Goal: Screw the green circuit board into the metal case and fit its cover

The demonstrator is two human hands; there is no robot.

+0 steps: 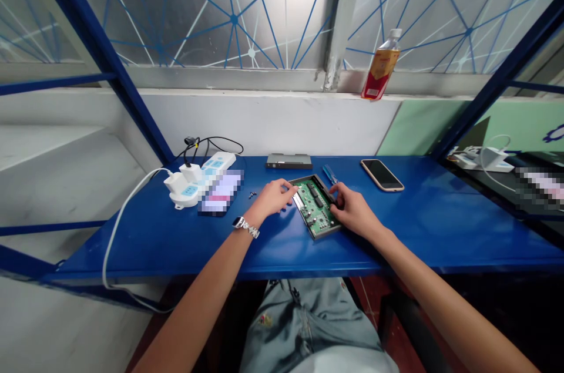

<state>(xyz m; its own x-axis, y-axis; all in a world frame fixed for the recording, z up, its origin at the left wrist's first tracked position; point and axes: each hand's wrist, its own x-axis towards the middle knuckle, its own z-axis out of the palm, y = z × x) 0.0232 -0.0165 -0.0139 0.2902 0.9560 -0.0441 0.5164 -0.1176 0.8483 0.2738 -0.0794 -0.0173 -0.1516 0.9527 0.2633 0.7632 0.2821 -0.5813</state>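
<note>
lettering on the orange label of the clear plastic bottle (pixel 381 66), which stands on the window ledge beyond the table's far edge, is too small to read. the green printed circuit board in its shallow grey metal tray (pixel 316 206) lies at an angle near the middle of the blue table (pixel 440 226), a little nearer the front edge, directly between the two hands. the left hand (pixel 275 197), with a silver wristwatch (pixel 244 226) on its wrist, lies palm down and loosely spread, its fingertips touching the tray's left side without closing round it. the right hand (pixel 355 212) rests against the tray's right side with its fingers curled; whether they pinch the rim cannot be told. a blue-handled screwdriver (pixel 329 174) lies just beyond the board, a flat grey metal cover (pixel 288 161) by the far edge, a dark smartphone (pixel 381 174) to the right, and a white power strip (pixel 200 180) and some small dark screws (pixel 252 193) to the left.
</note>
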